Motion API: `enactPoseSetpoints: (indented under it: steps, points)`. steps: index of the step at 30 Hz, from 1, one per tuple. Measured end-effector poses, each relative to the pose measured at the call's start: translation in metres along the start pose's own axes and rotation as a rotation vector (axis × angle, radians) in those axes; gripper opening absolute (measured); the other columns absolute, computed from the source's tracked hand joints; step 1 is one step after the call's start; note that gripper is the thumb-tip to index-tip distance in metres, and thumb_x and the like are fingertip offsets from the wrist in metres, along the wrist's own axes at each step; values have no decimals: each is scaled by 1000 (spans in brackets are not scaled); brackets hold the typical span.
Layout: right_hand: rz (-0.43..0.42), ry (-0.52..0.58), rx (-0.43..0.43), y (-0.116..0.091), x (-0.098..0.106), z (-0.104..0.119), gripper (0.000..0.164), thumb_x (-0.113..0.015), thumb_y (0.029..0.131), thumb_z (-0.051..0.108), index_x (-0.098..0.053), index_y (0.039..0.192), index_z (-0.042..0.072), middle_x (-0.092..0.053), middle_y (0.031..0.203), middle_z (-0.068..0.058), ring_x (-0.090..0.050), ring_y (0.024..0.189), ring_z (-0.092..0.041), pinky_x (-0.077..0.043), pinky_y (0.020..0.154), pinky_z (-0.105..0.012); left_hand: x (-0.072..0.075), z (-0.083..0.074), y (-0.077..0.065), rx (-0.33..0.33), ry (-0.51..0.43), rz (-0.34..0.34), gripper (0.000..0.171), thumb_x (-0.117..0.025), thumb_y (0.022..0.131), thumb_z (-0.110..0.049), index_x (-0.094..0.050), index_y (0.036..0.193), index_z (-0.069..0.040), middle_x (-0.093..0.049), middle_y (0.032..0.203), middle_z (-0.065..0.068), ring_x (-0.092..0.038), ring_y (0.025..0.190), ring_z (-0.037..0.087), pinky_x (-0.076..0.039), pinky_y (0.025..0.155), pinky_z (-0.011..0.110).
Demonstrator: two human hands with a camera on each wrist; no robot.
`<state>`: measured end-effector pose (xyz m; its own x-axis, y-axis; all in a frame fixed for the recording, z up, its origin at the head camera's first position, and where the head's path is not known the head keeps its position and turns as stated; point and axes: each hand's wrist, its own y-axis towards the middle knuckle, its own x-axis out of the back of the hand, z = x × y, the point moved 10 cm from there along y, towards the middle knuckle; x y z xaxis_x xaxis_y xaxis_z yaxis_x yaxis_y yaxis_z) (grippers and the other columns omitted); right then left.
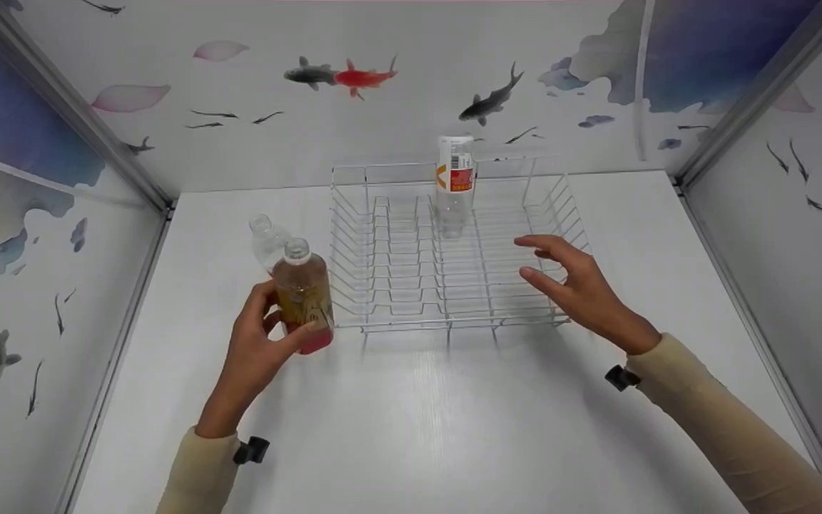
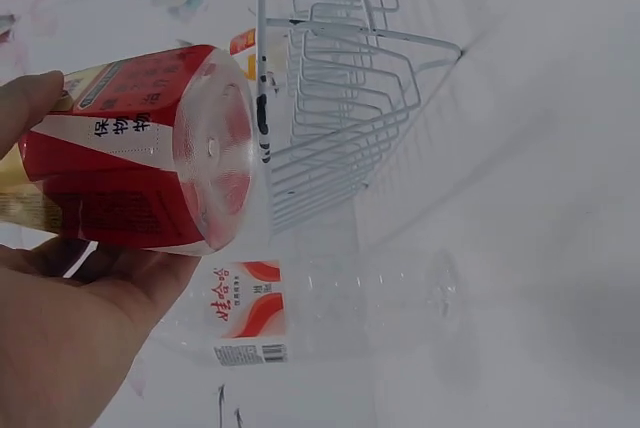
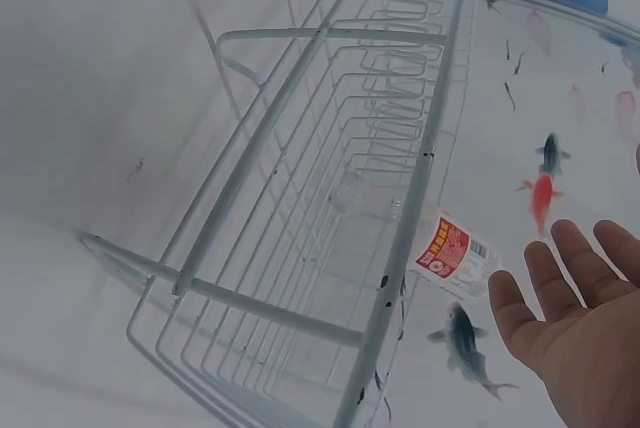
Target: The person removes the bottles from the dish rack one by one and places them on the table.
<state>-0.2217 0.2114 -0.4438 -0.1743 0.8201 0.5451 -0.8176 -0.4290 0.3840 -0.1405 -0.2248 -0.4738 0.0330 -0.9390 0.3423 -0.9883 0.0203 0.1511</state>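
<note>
My left hand (image 1: pixel 257 350) grips a plastic bottle (image 1: pixel 305 293) with a yellow and red label and an uncapped neck, thumb across its lower front. In the left wrist view the bottle's clear base (image 2: pixel 215 148) faces the camera. Behind it stands a clear bottle (image 1: pixel 266 239), whose red and white label (image 2: pixel 250 298) shows in the left wrist view. My right hand (image 1: pixel 582 289) hovers over the right part of a white wire dish rack (image 1: pixel 404 328), fingers spread and holding nothing. Inside the rack, toward the back, stands another clear bottle (image 1: pixel 455 182) with a white, red and orange label.
The rack sits at the back of a white table (image 1: pixel 411 428). Panels printed with fish (image 1: pixel 489 100) and petals enclose the table at the back and both sides. Metal frame posts (image 1: pixel 711 107) run along the corners.
</note>
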Motion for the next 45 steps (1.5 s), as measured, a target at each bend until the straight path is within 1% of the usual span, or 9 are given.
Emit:
enactPoseSetpoints:
  steps: [7, 11, 14, 16, 19, 24, 33, 39, 45]
  points:
    - [-5, -12, -55, -2, 2, -12, 47, -74, 107, 9, -63, 152, 5, -64, 154, -8, -57, 146, -23, -48, 119, -51, 11, 10, -6, 17, -4, -64, 76, -90, 95, -19, -47, 157, -11, -55, 154, 3, -52, 145, 26, -45, 124, 55]
    - [-12, -16, -54, -2, 3, -13, 47, -73, 107, 8, -63, 152, 4, -64, 154, -10, -57, 145, -25, -48, 120, -46, 14, 19, -10, 38, 7, -81, 78, -90, 95, -19, -46, 158, -11, -54, 155, 5, -51, 146, 28, -44, 124, 56]
    - [-23, -20, -47, -3, 4, -14, 47, -73, 106, 7, -63, 152, 5, -65, 153, -9, -57, 145, -24, -48, 119, -41, 16, 28, -13, 75, 9, -84, 79, -90, 95, -16, -44, 160, -9, -52, 157, 8, -49, 148, 30, -42, 126, 55]
    - [-32, -25, -44, -3, 5, -14, 46, -73, 107, 7, -64, 152, 6, -65, 153, -8, -58, 144, -23, -48, 119, -41, 17, 35, -15, 108, 4, -85, 80, -88, 96, -13, -42, 161, -7, -50, 158, 10, -47, 151, 32, -40, 127, 54]
    - [-36, -21, -36, -4, 6, -14, 45, -73, 107, 7, -64, 151, 5, -65, 152, -9, -58, 144, -24, -48, 119, -45, 20, 44, -17, 144, -1, -97, 81, -88, 96, -11, -40, 162, -4, -48, 160, 13, -43, 155, 33, -36, 129, 53]
    - [-33, -11, -30, -4, 7, -16, 45, -71, 107, 6, -64, 152, 6, -64, 153, -10, -57, 145, -25, -48, 119, -49, 28, 54, -18, 164, -4, -138, 82, -87, 96, -13, -39, 162, -2, -46, 162, 15, -41, 157, 36, -34, 129, 54]
    - [-34, -4, -33, -4, 7, -18, 45, -71, 108, 6, -63, 152, 4, -64, 153, -13, -58, 144, -26, -48, 120, -42, 46, 71, -21, 221, -7, -205, 84, -87, 97, -13, -38, 164, -2, -45, 164, 15, -39, 159, 36, -32, 131, 55]
    - [-32, 0, -39, -4, 6, -19, 45, -71, 108, 6, -63, 152, 4, -64, 153, -11, -58, 144, -25, -47, 120, -41, 56, 82, -22, 256, -13, -249, 83, -85, 99, -13, -37, 166, -4, -44, 167, 15, -37, 161, 35, -31, 131, 54]
    - [-33, 0, -34, -4, 6, -21, 45, -71, 107, 6, -63, 152, 3, -64, 153, -13, -58, 144, -26, -48, 120, -42, 61, 98, -23, 287, -7, -279, 85, -86, 99, -16, -37, 167, -6, -44, 168, 15, -37, 161, 35, -32, 131, 53]
